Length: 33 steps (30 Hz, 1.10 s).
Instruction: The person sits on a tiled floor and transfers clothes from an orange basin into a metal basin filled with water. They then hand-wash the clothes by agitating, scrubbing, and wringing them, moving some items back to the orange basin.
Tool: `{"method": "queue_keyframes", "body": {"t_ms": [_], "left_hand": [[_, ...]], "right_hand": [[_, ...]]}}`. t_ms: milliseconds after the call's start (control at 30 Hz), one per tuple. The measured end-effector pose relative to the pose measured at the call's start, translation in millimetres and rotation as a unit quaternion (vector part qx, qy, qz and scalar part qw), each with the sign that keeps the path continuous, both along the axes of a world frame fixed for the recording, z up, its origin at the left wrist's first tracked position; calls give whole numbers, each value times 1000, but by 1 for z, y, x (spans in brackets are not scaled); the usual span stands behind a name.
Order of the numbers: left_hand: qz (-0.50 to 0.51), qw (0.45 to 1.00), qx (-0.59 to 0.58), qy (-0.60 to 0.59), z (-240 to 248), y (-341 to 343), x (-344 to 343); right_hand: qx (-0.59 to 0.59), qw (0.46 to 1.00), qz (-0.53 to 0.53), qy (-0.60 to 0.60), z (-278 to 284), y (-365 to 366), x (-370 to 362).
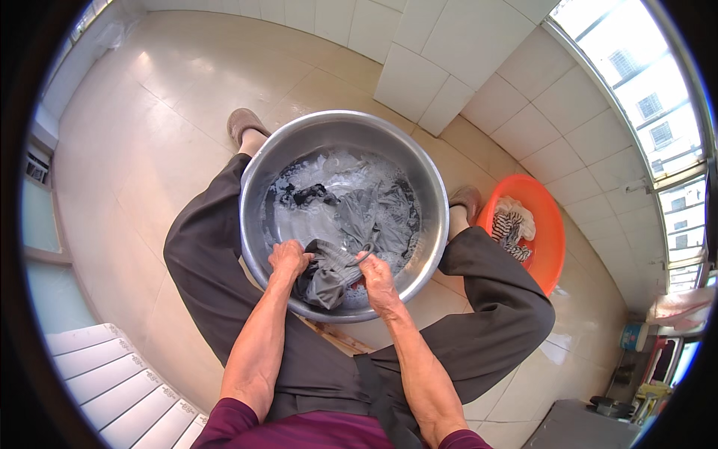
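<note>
Between my legs stands a large round metal basin (256, 217) of soapy water. My left hand (289, 259) and my right hand (376, 277) both grip a wet grey garment (329, 271), one at each side of it, over the basin's near edge. The left fingers are closed on its darker bunched part; the right fingers pinch a band-like edge. More grey cloth (374, 213) spreads through the water beyond my hands. A small black cloth (310, 194) floats left of the middle. Suds hide what lies deeper.
An orange plastic tub (551, 224) with striped and white clothes (511, 230) stands beyond my right knee. A tiled wall corner (419, 82) juts out behind the basin. White slatted boxes or panels (134, 389) lie at lower left. A dark appliance (583, 426) is at lower right.
</note>
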<state>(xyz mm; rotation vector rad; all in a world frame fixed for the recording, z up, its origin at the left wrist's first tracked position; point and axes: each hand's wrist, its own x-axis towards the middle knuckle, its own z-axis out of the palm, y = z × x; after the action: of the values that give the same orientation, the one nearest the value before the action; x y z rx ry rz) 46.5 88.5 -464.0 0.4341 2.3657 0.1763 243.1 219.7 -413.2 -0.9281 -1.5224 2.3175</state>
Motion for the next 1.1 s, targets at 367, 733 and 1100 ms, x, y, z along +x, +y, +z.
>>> {"method": "queue_keyframes", "body": {"t_ms": [367, 733, 1100], "left_hand": [[86, 973, 200, -79, -80, -19, 14], [212, 868, 448, 40, 4, 15, 7], [90, 789, 596, 116, 187, 18, -33]], "right_hand": [[199, 972, -120, -37, 9, 41, 6], [386, 887, -131, -217, 27, 54, 23], [406, 854, -301, -121, 66, 76, 11]]}}
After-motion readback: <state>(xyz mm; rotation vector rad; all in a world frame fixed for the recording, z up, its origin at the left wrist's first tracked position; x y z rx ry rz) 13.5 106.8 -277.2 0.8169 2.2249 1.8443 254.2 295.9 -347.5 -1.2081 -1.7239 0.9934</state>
